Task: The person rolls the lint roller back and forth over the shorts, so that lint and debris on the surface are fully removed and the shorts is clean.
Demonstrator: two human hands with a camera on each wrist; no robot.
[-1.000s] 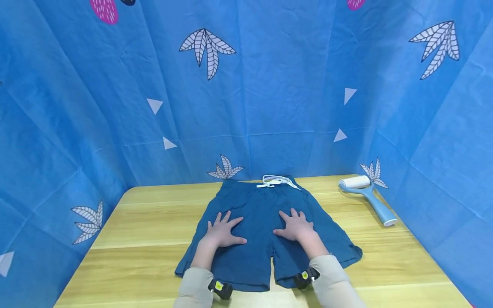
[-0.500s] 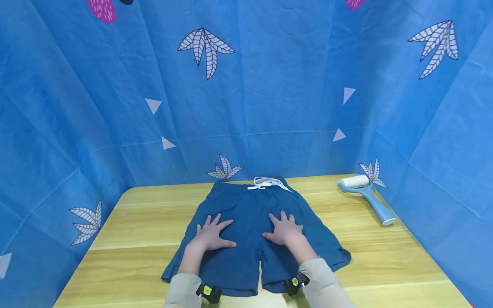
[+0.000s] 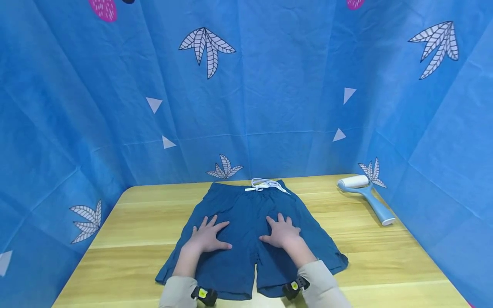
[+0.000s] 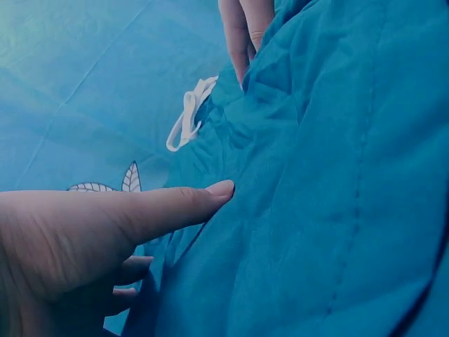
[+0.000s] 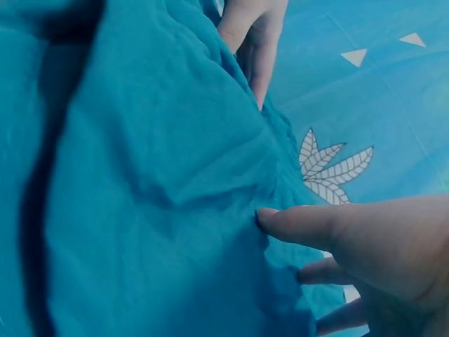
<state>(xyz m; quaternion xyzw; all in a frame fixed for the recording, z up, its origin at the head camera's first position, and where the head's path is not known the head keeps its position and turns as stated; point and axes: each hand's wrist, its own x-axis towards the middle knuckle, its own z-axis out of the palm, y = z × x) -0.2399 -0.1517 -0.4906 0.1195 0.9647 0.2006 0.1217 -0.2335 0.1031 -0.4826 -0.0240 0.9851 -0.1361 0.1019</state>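
Note:
A pair of dark blue shorts (image 3: 239,231) lies spread on the table, waistband toward the back and leg openings toward the front. Its white drawstring (image 3: 265,185) is tied in a bow at the waist. My left hand (image 3: 208,237) rests on the left leg of the shorts with fingers spread. On the right leg, my right hand (image 3: 284,233) lies the same way, fingers splayed. In the left wrist view the thumb (image 4: 189,207) touches the cloth. The right wrist view has that hand's thumb (image 5: 302,223) against the fabric.
A lint roller (image 3: 367,196) with a white roll and pale blue handle lies at the back right of the wooden table (image 3: 146,222). A blue patterned curtain (image 3: 285,85) encloses the back and both sides.
Both hands and the shorts have slid left and slightly toward the front edge together. The fingers stay spread on the cloth. The lint roller stays in place.

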